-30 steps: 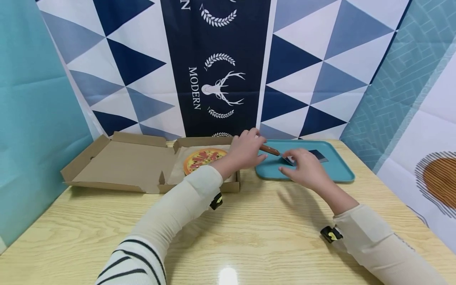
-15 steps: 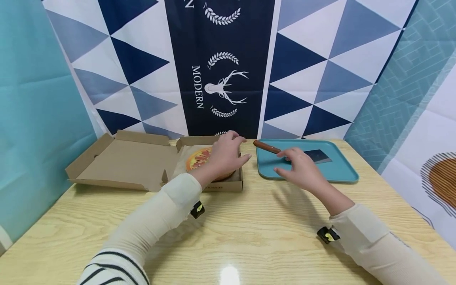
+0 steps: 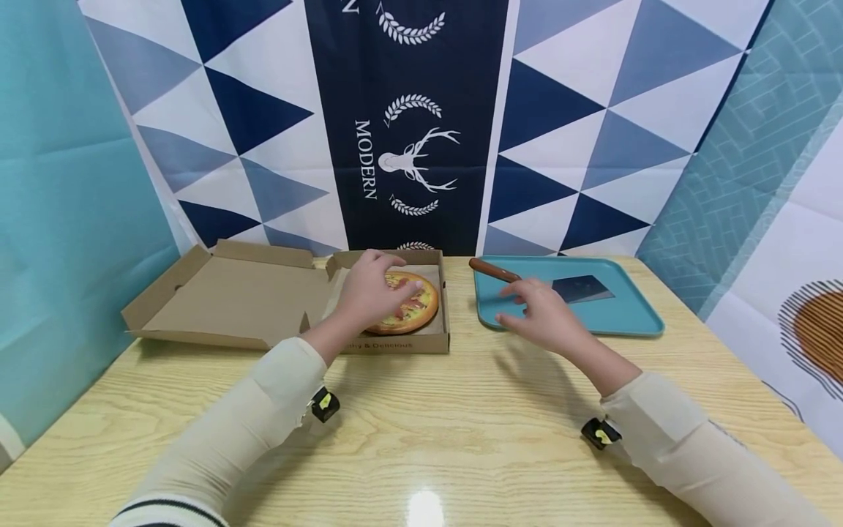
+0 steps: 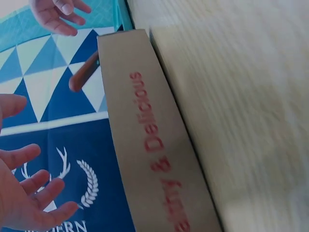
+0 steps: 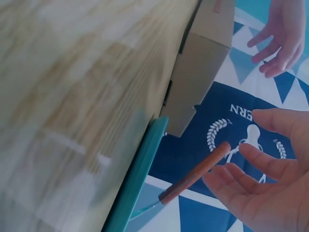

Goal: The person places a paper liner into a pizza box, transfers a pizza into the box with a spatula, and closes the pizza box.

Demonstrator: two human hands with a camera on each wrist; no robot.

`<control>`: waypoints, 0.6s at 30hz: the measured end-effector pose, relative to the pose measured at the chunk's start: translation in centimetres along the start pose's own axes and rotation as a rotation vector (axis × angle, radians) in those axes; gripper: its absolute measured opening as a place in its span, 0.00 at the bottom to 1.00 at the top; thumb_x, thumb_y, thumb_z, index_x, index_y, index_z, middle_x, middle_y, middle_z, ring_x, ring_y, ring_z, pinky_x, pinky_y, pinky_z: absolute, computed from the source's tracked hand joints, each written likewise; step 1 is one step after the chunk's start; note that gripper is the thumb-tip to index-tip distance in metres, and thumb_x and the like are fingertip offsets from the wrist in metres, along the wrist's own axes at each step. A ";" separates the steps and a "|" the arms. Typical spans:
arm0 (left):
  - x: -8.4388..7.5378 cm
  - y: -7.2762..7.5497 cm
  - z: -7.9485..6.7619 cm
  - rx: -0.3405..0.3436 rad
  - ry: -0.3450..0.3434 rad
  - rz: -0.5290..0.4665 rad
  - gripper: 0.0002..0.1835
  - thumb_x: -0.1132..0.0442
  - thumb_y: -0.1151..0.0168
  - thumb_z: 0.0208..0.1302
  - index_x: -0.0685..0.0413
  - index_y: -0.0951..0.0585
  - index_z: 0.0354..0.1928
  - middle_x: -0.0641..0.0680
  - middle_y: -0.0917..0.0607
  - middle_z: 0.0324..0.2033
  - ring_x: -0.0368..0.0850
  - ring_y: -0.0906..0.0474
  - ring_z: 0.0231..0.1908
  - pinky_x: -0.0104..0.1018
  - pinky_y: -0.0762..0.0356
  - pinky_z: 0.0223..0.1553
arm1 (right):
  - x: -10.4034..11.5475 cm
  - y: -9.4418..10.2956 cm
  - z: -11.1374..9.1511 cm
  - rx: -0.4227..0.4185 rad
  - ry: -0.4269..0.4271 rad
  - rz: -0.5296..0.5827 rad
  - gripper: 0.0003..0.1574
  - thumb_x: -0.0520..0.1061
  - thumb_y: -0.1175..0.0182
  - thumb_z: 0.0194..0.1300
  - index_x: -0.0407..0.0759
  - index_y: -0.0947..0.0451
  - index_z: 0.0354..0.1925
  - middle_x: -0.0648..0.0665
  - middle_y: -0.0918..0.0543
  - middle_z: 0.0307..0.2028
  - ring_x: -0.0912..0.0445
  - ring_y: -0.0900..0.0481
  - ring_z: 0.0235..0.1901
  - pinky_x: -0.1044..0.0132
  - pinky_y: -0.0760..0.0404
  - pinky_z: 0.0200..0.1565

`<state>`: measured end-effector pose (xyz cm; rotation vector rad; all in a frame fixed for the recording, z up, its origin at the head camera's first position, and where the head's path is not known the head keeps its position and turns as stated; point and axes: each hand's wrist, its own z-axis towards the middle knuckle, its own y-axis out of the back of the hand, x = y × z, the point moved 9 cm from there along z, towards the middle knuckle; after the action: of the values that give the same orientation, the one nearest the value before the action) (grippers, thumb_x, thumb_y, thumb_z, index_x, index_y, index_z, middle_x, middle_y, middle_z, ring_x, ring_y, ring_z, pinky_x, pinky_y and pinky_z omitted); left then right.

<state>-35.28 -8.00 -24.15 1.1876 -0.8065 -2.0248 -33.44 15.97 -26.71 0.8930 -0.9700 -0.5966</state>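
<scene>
My left hand (image 3: 370, 291) hovers over the pizza box (image 3: 421, 343) with its fingers loosely bent and nothing in them. Beneath it lies a round pizza (image 3: 415, 316) on brown paper, partly hidden by that hand. A spatula (image 3: 582, 288) with a dark flat blade lies on the teal tray (image 3: 632, 328), its wooden handle (image 3: 492, 270) jutting up over the tray's left edge. My right hand (image 3: 545, 313) is in front of the tray, holding nothing, and overlaps the handle's lower end. In the right wrist view, the relaxed fingers (image 5: 219, 186) appear beside the handle.
The box's lid (image 3: 230, 296) is folded back to the left on the wooden table (image 3: 421, 432). Behind the table hangs a patterned cloth (image 3: 408, 168) with triangles and a deer head. Blue-green cloth (image 3: 72, 205) closes the left side.
My left hand has moved left from beside the spatula's handle to over the pizza. The right hand has drawn slightly left and nearer. The handle now shows more fully.
</scene>
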 end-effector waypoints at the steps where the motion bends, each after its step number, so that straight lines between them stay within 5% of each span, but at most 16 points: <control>1: 0.4 0.3 -0.2 -0.007 0.010 -0.010 0.25 0.45 0.34 0.60 0.54 0.18 0.53 0.58 0.25 0.55 0.55 0.26 0.53 0.49 0.27 0.55 | 0.1 -0.1 0.1 0.003 0.006 0.002 0.26 0.44 0.34 0.64 0.32 0.24 0.56 0.32 0.24 0.53 0.38 0.24 0.50 0.47 0.21 0.45; 10: 4.1 2.3 -2.5 -0.038 0.157 -0.120 0.22 0.46 0.34 0.62 0.56 0.18 0.49 0.59 0.25 0.55 0.57 0.26 0.52 0.50 0.24 0.49 | 1.0 -1.4 1.2 0.033 0.015 0.058 0.24 0.42 0.34 0.63 0.32 0.23 0.55 0.33 0.22 0.53 0.39 0.21 0.49 0.47 0.20 0.46; 18: 8.1 3.5 -4.7 -0.039 0.359 -0.349 0.18 0.51 0.35 0.65 0.58 0.19 0.47 0.57 0.20 0.47 0.52 0.24 0.48 0.43 0.26 0.44 | 1.4 -2.2 1.7 0.057 0.007 0.073 0.23 0.43 0.35 0.64 0.34 0.23 0.55 0.35 0.21 0.53 0.41 0.21 0.50 0.50 0.19 0.45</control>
<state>-33.41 -17.21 -27.40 1.6996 -0.4017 -1.9919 -34.38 13.10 -27.52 0.9057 -1.0131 -0.5056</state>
